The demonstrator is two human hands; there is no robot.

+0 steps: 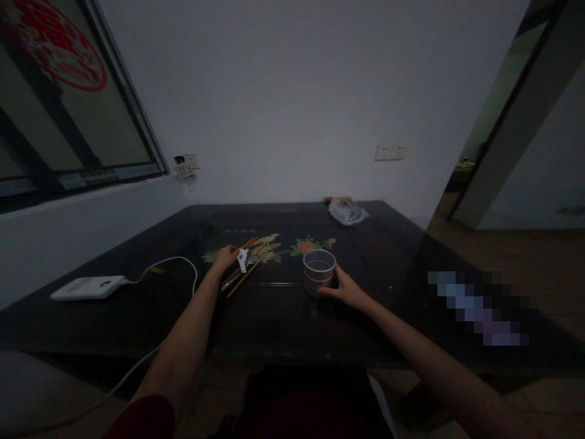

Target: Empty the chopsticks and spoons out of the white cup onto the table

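My right hand (346, 290) is wrapped round the near right side of a clear plastic cup (319, 275), which stands upright on the dark table (283, 323). Farther left, my left hand (225, 258) is closed at a small white spoon (242, 260) with a blue mark; its fingertips are partly hidden. Beneath and beside that spoon lie a metal spoon (251, 260) and a wooden chopstick (245, 276). More chopsticks and a brown-handled utensil (233, 278) lie close to the left hand, some partly covered.
A white power bank (89, 287) with a white cable (172, 258) lies at the left; the cable runs under my left forearm and off the near edge. A crumpled clear plastic bag (347, 211) sits at the back by the wall. A blurred-out item (475, 308) lies at the right.
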